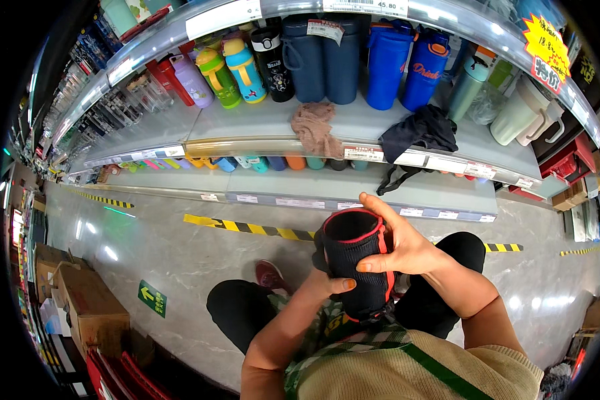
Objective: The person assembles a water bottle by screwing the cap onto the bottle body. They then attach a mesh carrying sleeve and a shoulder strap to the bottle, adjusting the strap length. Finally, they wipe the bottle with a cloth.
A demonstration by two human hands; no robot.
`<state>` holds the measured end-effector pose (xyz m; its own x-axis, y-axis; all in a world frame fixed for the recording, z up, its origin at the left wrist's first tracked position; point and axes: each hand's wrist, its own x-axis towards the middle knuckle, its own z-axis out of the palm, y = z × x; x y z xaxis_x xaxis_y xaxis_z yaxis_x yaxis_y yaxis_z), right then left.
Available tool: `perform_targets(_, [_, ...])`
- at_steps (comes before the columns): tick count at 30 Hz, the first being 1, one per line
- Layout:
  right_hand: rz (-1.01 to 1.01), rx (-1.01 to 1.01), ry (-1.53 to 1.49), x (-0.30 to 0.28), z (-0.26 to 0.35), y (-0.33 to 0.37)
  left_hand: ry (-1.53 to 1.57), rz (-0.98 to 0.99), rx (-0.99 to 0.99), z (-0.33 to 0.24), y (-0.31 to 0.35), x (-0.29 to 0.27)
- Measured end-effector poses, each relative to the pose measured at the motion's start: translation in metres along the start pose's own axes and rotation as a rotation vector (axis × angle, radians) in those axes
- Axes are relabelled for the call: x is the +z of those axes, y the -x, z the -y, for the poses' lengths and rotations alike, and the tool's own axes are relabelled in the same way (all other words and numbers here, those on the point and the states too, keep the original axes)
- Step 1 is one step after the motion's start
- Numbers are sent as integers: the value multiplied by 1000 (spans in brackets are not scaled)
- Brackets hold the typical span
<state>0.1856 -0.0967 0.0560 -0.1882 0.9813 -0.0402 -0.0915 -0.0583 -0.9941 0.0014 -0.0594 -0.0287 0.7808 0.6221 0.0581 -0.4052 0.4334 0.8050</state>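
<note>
Here – black sleeve (348,259) between left hand (325,284) and right hand (405,248), both tight around it.

A cardboard box (95,303) stands left of a green floor sign (153,298).

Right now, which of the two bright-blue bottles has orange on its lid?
The right bright-blue bottle; the left bright-blue bottle has a blue lid.

The pouch (365,293) looks like matt, ribbed cloth; the rag (315,127) is crumpled, matt cloth. The floor (180,257) is smooth and glossy, the box (93,297) matt cardboard.
</note>
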Motion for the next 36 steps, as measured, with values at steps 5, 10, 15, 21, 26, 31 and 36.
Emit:
perform_targets(5, [72, -24, -149, -7, -1, 9, -145, -3, -112, -5, 5, -1])
perform_targets(10, [40, 66, -529, -9, -12, 8, -420, -61, -93, -10, 11, 2])
perform_targets(15, [172, -95, -345, -19, -24, 6, -386, -15, -74, -15, 6, 2])
perform_targets(21, [118, -42, -297, -18, -24, 5, -267, -6, -93, -10, 7, -3])
perform_targets(26, [-36, 16, -379, -5, -19, 1, -81, -40, -61, -15, 0, 6])
perform_targets(31, [3, 22, -426, -3, -12, 0, 74, -44, -106, -16, -1, 13])
perform_targets(36, [-72, 99, -416, -2, -13, -2, 155, -166, -206, -6, 5, 10])
